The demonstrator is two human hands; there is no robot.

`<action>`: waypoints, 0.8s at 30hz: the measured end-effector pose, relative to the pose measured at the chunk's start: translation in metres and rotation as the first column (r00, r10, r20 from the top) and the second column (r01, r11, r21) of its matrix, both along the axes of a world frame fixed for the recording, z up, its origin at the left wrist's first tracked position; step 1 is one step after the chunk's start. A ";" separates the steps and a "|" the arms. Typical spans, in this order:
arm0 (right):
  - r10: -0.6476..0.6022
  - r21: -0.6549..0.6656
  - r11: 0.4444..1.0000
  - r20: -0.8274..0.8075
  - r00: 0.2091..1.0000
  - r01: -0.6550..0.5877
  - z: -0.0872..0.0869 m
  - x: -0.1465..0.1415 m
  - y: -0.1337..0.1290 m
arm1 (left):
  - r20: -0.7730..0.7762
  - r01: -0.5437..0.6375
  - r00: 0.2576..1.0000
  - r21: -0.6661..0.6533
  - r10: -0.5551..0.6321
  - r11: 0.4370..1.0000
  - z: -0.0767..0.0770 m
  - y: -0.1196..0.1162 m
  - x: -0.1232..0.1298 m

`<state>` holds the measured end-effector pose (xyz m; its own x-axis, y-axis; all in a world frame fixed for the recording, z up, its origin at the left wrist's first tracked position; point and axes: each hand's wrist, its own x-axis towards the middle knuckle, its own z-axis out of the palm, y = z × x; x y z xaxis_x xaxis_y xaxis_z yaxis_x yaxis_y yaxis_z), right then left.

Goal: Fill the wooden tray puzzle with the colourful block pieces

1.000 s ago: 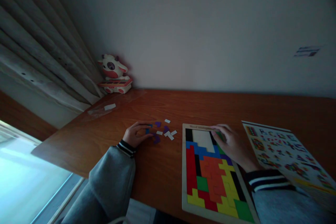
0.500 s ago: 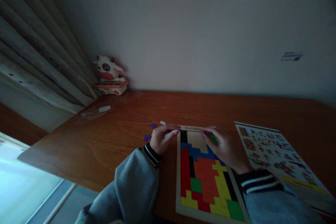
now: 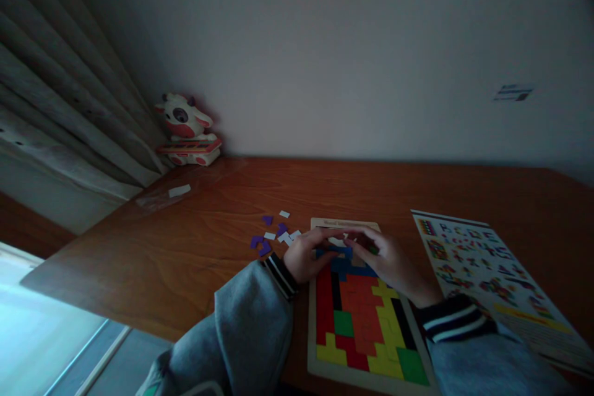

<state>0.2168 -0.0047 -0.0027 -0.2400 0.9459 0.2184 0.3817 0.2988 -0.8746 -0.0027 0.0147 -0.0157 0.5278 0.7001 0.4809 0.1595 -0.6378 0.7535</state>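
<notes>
A: How far along?

B: Mostly filled, by the look of it: in the lower middle to right of the frame, a puzzle tray (image 3: pixel 312 322) with fitted pieces (image 3: pixel 366 309) in red, orange, yellow, green, black and blue. Near the top, pale patches of bare tray.

A: And left over?

B: Near the frame's centre, loose purple pieces (image 3: pixel 265 249) and white pieces (image 3: pixel 284 214), flat on the table (image 3: pixel 371 192).

A: Grip?

B: Left hand (image 3: pixel 304 260) over the tray's upper left, thumb and fingers curved about a blue piece (image 3: pixel 343 252); pinching or merely touching, impossible to say. Right hand (image 3: pixel 383 257) over the upper right, fingertips close to the left hand's; holding anything or not, equally unclear.

A: Hard to make out?

B: Top rows, covered by fingers, hence shape of the gap unknown. At far right, printed sheet (image 3: pixel 482 272) with unreadable small text. Along the bottom edge, grey sleeves (image 3: pixel 255 322), cut off.
</notes>
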 end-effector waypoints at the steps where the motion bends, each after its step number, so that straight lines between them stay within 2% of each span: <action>1: 0.019 -0.012 1.000 -0.005 1.000 -0.019 0.000 0.000 0.000 | 0.009 -0.014 1.000 -0.015 0.014 1.000 0.000 0.000 0.000; 5: 0.057 -0.053 0.997 -0.041 0.998 -0.059 0.001 0.000 -0.002 | 0.095 -0.099 0.989 -0.126 0.111 0.987 -0.003 0.001 0.001; 8: 0.044 -0.045 0.998 -0.002 0.999 -0.044 0.004 0.000 -0.003 | 0.071 -0.103 0.991 -0.156 0.115 0.982 -0.005 0.002 0.001; 16: -0.054 0.031 0.998 0.056 0.997 0.052 0.004 0.012 0.001 | -0.016 -0.177 0.984 -0.065 0.177 0.982 0.004 0.001 0.000; 21: -0.110 -0.066 0.992 -0.031 0.993 0.108 -0.003 0.016 0.005 | -0.079 -0.166 0.983 0.030 0.168 0.986 0.007 0.000 0.000; 24: -0.125 -0.071 0.990 -0.075 0.989 0.120 -0.006 0.017 0.006 | -0.094 -0.137 0.985 0.048 0.141 0.989 0.006 0.000 0.000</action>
<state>0.2334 0.0016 -0.0088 -0.1061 0.9801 0.1679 0.3402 0.1944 -0.9200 -0.0024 0.0149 -0.0099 0.4720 0.7506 0.4625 0.3199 -0.6346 0.7035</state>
